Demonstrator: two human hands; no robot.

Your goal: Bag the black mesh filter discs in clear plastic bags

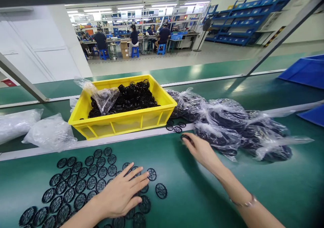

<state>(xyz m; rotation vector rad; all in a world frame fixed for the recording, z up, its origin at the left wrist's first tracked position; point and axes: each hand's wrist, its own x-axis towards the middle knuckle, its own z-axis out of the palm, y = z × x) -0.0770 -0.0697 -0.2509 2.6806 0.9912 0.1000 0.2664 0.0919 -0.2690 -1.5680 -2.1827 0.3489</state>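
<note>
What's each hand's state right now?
Left hand: open, spread over the black discs.
Right hand: closed, pinching a dark round part.

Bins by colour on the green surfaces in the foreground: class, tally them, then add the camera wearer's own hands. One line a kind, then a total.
Yellow bin: 1
Blue bins, upper blue bin and lower blue bin, both cut off by the picture's edge: 2
Hands, left hand and right hand: 2
Total: 5
</note>
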